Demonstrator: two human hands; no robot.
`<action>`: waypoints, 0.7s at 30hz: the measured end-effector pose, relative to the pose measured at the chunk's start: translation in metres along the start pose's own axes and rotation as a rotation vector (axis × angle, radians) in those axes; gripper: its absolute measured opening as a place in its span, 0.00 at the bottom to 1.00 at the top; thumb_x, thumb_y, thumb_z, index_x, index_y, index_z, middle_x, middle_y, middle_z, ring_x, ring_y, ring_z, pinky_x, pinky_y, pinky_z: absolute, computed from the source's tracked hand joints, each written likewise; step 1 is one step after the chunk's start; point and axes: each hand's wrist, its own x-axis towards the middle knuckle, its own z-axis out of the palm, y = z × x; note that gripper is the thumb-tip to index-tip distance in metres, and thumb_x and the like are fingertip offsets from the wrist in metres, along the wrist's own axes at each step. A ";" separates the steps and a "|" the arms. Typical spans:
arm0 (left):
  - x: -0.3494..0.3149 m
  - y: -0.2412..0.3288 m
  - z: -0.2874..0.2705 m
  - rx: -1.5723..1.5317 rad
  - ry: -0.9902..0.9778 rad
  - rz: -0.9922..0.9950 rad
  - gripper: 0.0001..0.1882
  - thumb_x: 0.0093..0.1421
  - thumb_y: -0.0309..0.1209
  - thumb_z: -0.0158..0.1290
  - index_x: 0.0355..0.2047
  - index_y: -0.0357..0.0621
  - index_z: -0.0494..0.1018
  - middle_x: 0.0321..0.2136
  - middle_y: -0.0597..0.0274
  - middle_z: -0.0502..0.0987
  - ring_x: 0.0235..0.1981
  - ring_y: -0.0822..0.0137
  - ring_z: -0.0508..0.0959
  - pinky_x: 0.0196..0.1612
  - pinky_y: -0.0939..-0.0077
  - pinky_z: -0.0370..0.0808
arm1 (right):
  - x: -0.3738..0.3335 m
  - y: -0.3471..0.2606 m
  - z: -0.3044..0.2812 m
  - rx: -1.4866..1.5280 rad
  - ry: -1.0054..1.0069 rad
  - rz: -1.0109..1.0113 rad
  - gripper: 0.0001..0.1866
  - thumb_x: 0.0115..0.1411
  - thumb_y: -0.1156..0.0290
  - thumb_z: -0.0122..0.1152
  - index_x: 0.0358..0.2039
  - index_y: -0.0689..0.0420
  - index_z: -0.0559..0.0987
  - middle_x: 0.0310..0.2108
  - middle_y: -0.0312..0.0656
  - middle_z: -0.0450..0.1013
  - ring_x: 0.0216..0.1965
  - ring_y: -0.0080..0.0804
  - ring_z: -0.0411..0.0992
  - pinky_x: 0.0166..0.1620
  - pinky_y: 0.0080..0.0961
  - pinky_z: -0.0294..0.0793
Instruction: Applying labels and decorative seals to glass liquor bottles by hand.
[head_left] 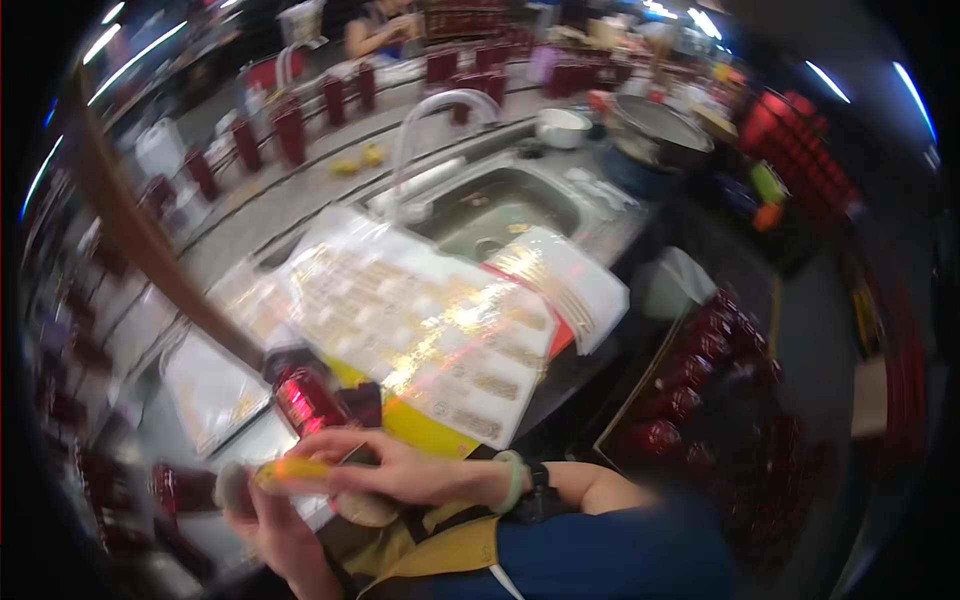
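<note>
My left hand (275, 530) and my right hand (395, 468) are close together at the lower left, over my lap edge. Between them is a small yellow-orange object (290, 471), too blurred to name; fingers of both hands close on it. A greyish rounded thing (234, 490) sits against my left fingers. Under my right palm shows a beige roundish thing (366, 508); I cannot tell whether it is gripped. Just beyond my right fingers lies a shiny red canister (308, 396) with a dark end. Another dark red container (182, 488) lies left of my hands.
Laminated picture sheets (480, 350) cover the counter beside a steel sink (500, 215) with a curved faucet (400, 150). Dark red boxes (290, 133) line the back counter. A crate of shiny red items (690, 385) stands at right. Another person (385, 35) is far back.
</note>
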 end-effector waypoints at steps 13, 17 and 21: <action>-0.010 0.018 0.020 -0.359 -0.050 -0.372 0.14 0.68 0.24 0.52 0.53 0.35 0.70 0.44 0.58 0.78 0.46 0.68 0.79 0.50 0.70 0.78 | -0.013 0.017 -0.008 0.233 0.074 0.067 0.21 0.65 0.71 0.59 0.58 0.58 0.71 0.41 0.50 0.76 0.34 0.38 0.75 0.37 0.33 0.76; -0.009 0.002 0.018 -0.468 -0.040 -0.289 0.14 0.69 0.23 0.50 0.55 0.37 0.69 0.48 0.61 0.76 0.49 0.69 0.78 0.52 0.70 0.77 | -0.011 0.029 -0.033 0.248 0.063 -0.002 0.21 0.66 0.62 0.61 0.54 0.58 0.68 0.35 0.48 0.73 0.28 0.36 0.71 0.30 0.32 0.69; -0.015 -0.003 0.008 -0.478 0.013 -0.235 0.16 0.69 0.21 0.50 0.56 0.40 0.67 0.46 0.63 0.75 0.47 0.72 0.77 0.51 0.74 0.75 | -0.003 0.030 -0.022 0.024 0.240 -0.117 0.19 0.67 0.62 0.58 0.52 0.58 0.69 0.29 0.43 0.71 0.26 0.30 0.69 0.28 0.26 0.65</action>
